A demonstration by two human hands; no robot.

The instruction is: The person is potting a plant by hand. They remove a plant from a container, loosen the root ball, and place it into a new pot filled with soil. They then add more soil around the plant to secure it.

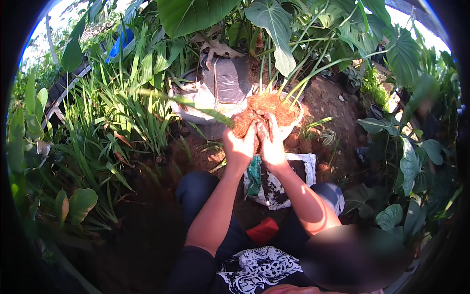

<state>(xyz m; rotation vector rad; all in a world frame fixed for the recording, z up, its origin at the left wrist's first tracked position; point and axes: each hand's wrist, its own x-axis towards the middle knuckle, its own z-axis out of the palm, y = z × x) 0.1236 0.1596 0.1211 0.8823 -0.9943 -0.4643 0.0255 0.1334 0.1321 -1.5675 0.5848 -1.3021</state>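
Observation:
Both my hands cup a clump of brown coir-like fibre [240, 121], pressed together around its sides. My left hand [238, 145] grips its left and lower side, and my right hand [271, 141] closes on the right, thumbs nearly meeting. A long green stem or leaf [202, 107] sticks out of the clump towards the upper left. Just behind the hands, more brown fibre [273, 104] fills the base of a large leafy plant in a pale-rimmed pot [299, 117]. Some of my fingers are hidden behind the clump.
A torn plastic sack [310, 167] with dark soil lies between my knees, a green strip [254, 176] beside it. Something red [262, 230] sits nearer. Behind stand a grey basin [200, 119] and a black plastic planter [227, 81]. Strappy plants [110, 125] crowd the left, broad leaves [411, 165] the right.

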